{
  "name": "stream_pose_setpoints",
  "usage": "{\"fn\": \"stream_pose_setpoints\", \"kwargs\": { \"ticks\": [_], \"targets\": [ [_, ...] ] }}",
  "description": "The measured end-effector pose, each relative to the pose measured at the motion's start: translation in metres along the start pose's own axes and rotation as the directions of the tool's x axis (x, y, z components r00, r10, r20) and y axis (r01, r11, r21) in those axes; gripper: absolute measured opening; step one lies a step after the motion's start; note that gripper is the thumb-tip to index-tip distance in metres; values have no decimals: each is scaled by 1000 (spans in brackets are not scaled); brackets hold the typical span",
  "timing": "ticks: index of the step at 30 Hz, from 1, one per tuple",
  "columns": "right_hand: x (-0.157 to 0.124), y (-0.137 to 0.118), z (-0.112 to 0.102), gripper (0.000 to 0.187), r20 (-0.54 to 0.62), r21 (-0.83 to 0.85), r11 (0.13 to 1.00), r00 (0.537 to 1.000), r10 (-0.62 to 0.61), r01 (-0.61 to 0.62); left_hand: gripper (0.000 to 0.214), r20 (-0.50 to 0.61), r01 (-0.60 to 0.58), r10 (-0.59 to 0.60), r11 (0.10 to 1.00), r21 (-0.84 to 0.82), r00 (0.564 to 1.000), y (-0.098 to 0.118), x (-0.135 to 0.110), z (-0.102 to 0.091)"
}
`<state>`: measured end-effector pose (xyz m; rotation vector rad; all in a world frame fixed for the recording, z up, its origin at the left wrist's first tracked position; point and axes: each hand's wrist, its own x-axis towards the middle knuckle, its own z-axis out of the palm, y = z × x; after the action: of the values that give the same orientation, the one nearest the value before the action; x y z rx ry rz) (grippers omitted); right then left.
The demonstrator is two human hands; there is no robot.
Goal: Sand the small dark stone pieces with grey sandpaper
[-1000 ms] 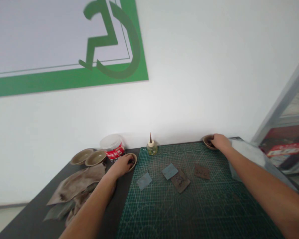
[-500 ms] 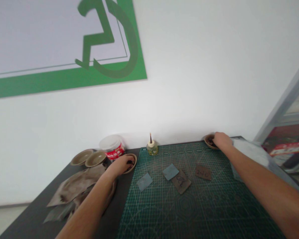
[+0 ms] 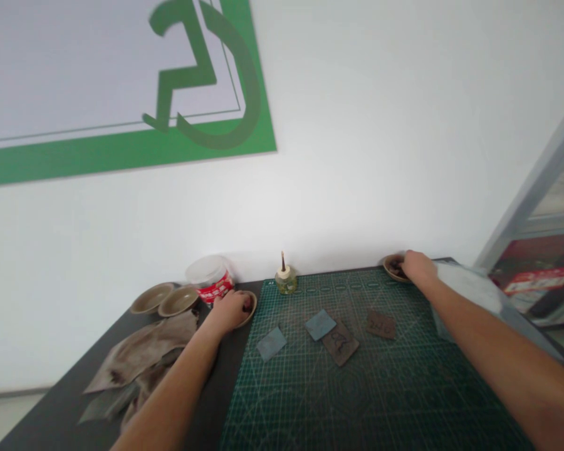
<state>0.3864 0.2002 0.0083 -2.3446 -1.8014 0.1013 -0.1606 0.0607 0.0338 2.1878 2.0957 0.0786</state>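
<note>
My left hand rests at a small ceramic dish, with its fingers curled over the rim and dark material inside. My right hand sits at a similar dish at the far edge of a green cutting mat. On the mat lie a blue-grey sandpaper square, a second one overlapping a dark brown tile with marks, and a brown tile. Whatever my fingers touch in the dishes is hidden.
A small glass bottle with a brush and a plastic tub with a red label stand at the wall. Nearby are two shallow dishes and a stained cloth. A pale cloth lies at the mat's right.
Both hands stay at their dishes with only small shifts. The view has tilted slightly.
</note>
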Motion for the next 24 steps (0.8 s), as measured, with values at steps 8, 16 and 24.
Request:
{"fn": "stream_pose_setpoints", "kwargs": {
  "ticks": [8,16,24],
  "targets": [
    [0,3,-1,37,-25,8,1000,1000,8,-7,10,-15,-25,25,999,-29,1000,-3,4,-1],
    [-44,3,-24,35,-188,86,992,979,-78,95,20,-178,-106,53,948,-301,983,4,-18,-22],
    [-187,-19,-28,23,-481,510,663,820,-310,549,44,-90,-86,-121,40,-996,989,88,-96,-1]
  ]
}}
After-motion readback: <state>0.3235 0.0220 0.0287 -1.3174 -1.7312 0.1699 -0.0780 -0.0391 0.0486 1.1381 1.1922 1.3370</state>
